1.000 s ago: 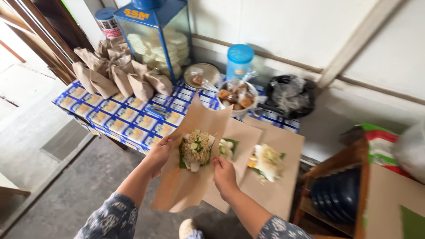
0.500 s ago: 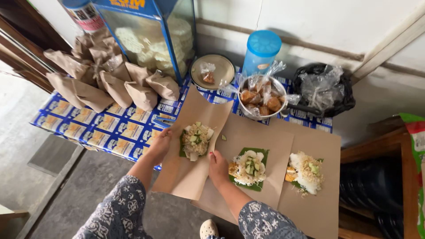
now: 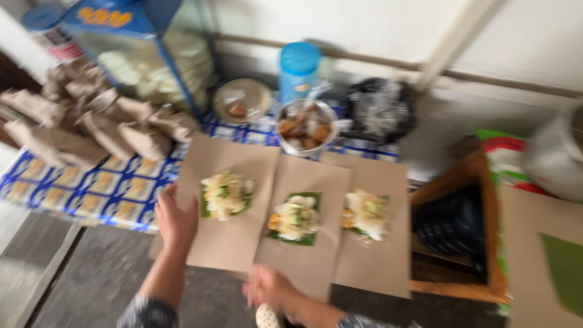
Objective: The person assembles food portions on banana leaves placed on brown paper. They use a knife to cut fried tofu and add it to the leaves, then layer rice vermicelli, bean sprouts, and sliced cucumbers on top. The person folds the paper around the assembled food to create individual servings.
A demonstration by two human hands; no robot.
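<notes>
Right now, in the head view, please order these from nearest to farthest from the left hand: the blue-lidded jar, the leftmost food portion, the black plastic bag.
1. leftmost food portion: just right of the left hand, on brown paper.
2. blue-lidded jar: at the back, by the wall.
3. black plastic bag: back right, beyond the jar.

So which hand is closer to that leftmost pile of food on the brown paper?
Left. The left hand rests on the paper's left edge, just beside the leftmost food pile. The right hand is lower, at the sheets' near edge.
</notes>
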